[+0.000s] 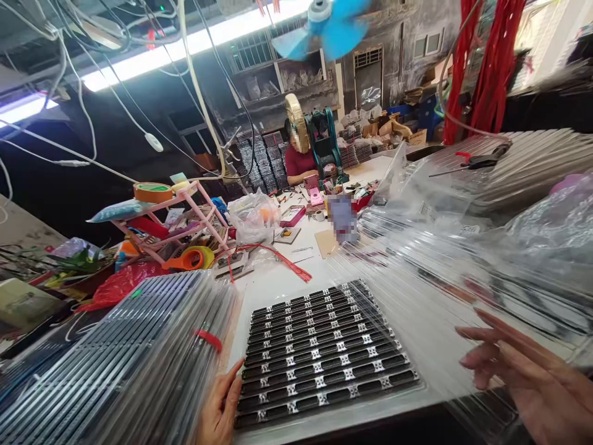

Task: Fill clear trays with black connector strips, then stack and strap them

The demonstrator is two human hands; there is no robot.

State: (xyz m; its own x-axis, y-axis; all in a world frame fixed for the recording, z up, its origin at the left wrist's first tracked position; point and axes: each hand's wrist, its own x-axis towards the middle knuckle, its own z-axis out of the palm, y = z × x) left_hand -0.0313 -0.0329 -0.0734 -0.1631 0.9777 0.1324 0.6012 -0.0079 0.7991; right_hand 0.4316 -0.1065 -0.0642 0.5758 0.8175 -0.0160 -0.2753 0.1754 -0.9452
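A clear tray (412, 395) lies flat in front of me, filled with rows of black strips that carry silvery metal plates (319, 355). My left hand (220, 405) rests along the tray's left edge, its thumb and forefinger stretched out against the side. Over to the right, my right hand (514, 371) is in the air with fingers apart, slightly blurred, and nothing shows in its grasp. Beyond its fingertips spread clear ridged plastic trays (412, 266), smeared by motion. Whether they touch the right hand I cannot tell.
A tall stack of filled trays (152, 327) with a red strap stands close on the left. Behind it are a pink rack (199, 207) and tape rolls (192, 259). Red straps (291, 266) lie farther up the white table. A person (301, 161) sits behind a green machine (327, 145).
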